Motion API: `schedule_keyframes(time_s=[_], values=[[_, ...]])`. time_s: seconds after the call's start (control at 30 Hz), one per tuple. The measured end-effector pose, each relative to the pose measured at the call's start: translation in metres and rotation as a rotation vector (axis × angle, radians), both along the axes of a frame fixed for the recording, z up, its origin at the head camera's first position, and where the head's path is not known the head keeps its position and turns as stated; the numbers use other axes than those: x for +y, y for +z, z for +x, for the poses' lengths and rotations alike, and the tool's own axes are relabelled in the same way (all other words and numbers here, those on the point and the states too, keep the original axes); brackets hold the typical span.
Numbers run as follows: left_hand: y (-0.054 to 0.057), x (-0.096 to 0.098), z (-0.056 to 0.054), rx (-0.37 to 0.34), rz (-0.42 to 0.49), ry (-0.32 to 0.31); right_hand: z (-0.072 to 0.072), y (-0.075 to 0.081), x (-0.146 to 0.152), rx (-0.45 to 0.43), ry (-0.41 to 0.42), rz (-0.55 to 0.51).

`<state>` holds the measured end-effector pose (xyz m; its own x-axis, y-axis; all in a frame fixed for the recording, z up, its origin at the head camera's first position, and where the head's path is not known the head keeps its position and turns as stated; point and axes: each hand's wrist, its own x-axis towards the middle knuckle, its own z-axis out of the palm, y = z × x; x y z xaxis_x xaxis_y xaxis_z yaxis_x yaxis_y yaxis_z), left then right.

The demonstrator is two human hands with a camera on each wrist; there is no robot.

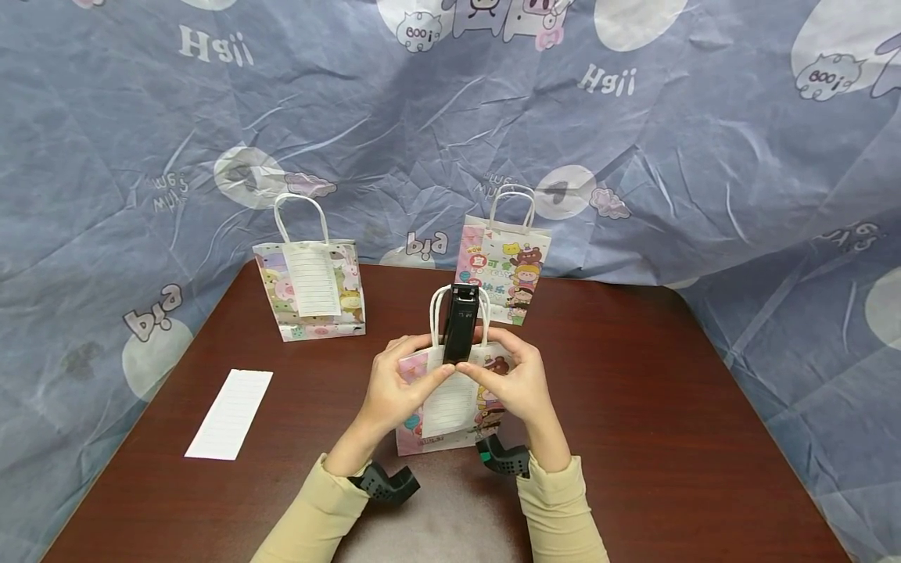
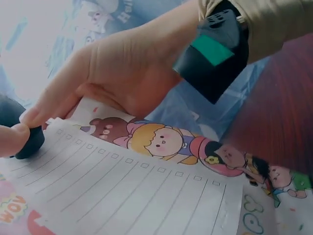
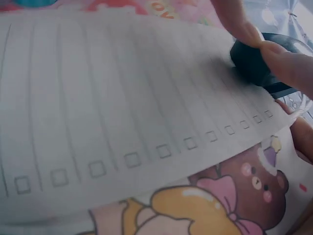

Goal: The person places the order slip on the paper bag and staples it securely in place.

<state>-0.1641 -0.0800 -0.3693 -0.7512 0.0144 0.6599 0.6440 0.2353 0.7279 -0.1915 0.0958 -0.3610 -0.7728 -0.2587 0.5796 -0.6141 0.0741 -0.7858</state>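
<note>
A black stapler (image 1: 461,328) stands over the top edge of a small cartoon paper gift bag (image 1: 431,446), between its white rope handles. My left hand (image 1: 400,383) and right hand (image 1: 519,379) grip the stapler together from both sides. Both thumbs press on its near end, tips almost meeting, while the other fingers reach behind the bag's top. A white lined checklist sheet (image 1: 450,407) lies flat against the bag's front, its upper end under the stapler. In the left wrist view, a row of small boxes runs down one side of the sheet (image 2: 137,191).
At the back left stands a gift bag (image 1: 274,293) with a lined sheet (image 1: 313,281) on its front. Another gift bag (image 1: 503,266) stands behind my hands. A loose white sheet (image 1: 229,414) lies on the brown table (image 1: 633,422) at left. A blue printed cloth (image 1: 394,117) hangs behind.
</note>
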Motion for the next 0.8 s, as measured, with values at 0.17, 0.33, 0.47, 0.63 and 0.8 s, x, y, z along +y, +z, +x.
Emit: schedule_keyframes(time_s=[0.17,0.33,0.47,0.63,0.8], values=[[0.001,-0.003,-0.001,-0.017,-0.014,-0.034,0.0,0.001,0.003,-0.025,0.042,0.007],[-0.001,-0.005,-0.003,-0.051,0.005,-0.07,-0.002,0.0,0.006,0.01,0.057,0.024],[-0.002,-0.007,-0.004,-0.068,0.041,-0.1,-0.01,-0.01,0.009,0.03,0.054,0.03],[-0.003,-0.007,-0.006,-0.076,0.069,-0.116,-0.018,-0.021,0.011,0.065,0.047,-0.032],[-0.003,-0.007,-0.007,-0.067,0.079,-0.126,-0.019,-0.021,0.011,0.18,0.077,-0.079]])
